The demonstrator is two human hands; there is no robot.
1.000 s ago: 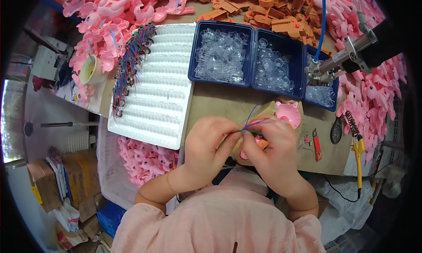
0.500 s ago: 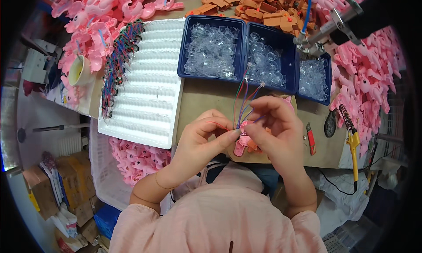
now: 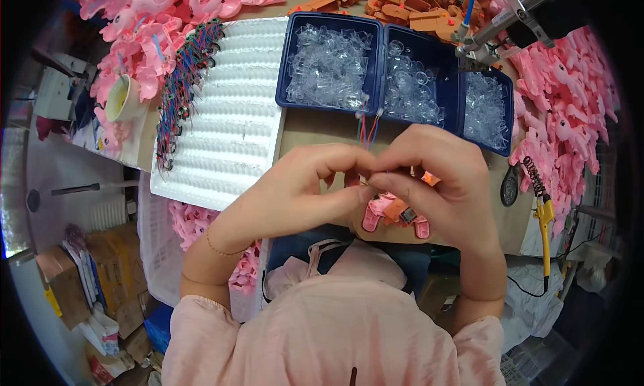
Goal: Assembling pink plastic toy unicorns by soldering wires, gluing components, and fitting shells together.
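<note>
My left hand (image 3: 320, 179) and my right hand (image 3: 437, 183) meet in front of me, thumbs and fingertips pinched together. Thin coloured wires (image 3: 367, 132), red, blue and others, run from between the fingers toward the trays and end in small pale connectors. What the fingertips do to the wire ends is hidden behind them. On the table below, partly covered by my right hand, lies a pink toy part (image 3: 371, 218) with an orange piece (image 3: 394, 209) and a small dark component in it.
Beyond my hands stand blue trays (image 3: 329, 105) of clear plastic parts. To the left, a white ribbed tray (image 3: 235, 117) carries a bundle of wires (image 3: 184, 84). Pink toy shells (image 3: 563, 111) are heaped around. A yellow soldering iron (image 3: 545, 218) hangs at right, near a metal arm (image 3: 503, 30).
My hands have closed in on each other, hiding more of the wires. The red wire end by my left fingers no longer shows. More of the pink toy part is visible.
</note>
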